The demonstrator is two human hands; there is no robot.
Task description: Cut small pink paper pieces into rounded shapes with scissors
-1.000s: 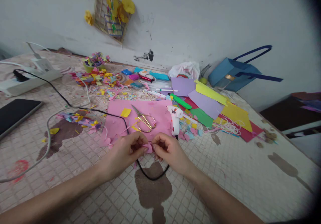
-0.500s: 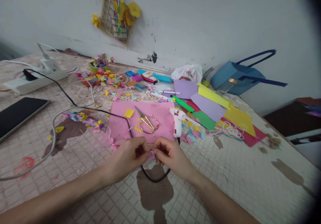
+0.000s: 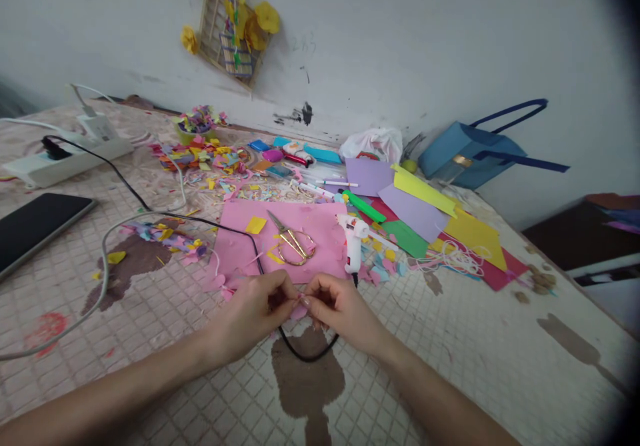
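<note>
Between my two hands is a small pink paper piece (image 3: 299, 312), partly covered by the fingers. My left hand (image 3: 263, 307) pinches it from the left, thumb against forefinger. From the right, my right hand (image 3: 336, 309) pinches the same piece, and the fingertips of both hands nearly meet. Just beyond them lies a pink paper sheet (image 3: 327, 216), with gold-handled scissors (image 3: 291, 241) on it. A white hot glue gun (image 3: 354, 243) rests at the sheet's right edge. Its black cord (image 3: 305, 359) loops under and in front of my hands.
At left are a phone (image 3: 40, 226), a power strip (image 3: 70, 159) and a grey cable (image 3: 106, 253). Paper scraps (image 3: 200, 156) heap up at the back. Coloured sheets (image 3: 415, 213), white string (image 3: 457, 257) and a blue bag (image 3: 470, 156) are on the right.
The fingertips have shifted slightly on the pink paper piece, which now sits a little lower and tilted differently. Both hands keep nearly the same place; the view has moved slightly.
</note>
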